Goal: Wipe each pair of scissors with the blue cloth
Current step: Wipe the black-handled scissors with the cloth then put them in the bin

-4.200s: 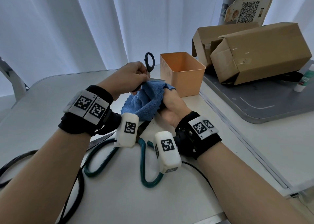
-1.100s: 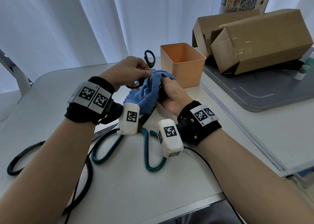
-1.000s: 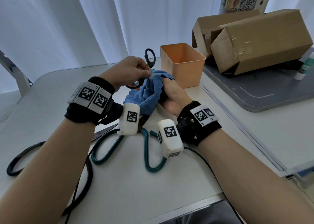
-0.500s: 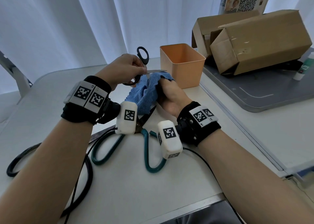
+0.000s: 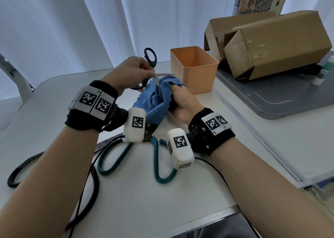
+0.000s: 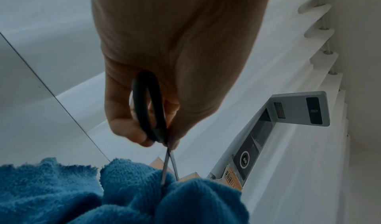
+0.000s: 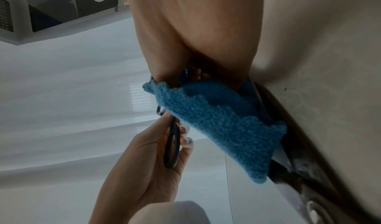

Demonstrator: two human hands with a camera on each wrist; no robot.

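My left hand grips small black-handled scissors by their handles, held above the white table. Their blades stand spread apart: one points right toward the orange bin, the other goes down into the blue cloth. My right hand clutches that cloth bunched round the lower blade. Large green-handled shears lie on the table under my wrists, their blades hidden by the cloth. A black-handled pair lies at the left, half hidden by my forearm.
An orange plastic bin stands just right of the cloth. Behind it, cardboard boxes rest on a grey tray with a small white bottle. Black cables loop on the table near my left forearm.
The small scissors have swung open, one blade now pointing right above the cloth. My left hand drew back a little to the left. The right hand keeps the cloth in place.
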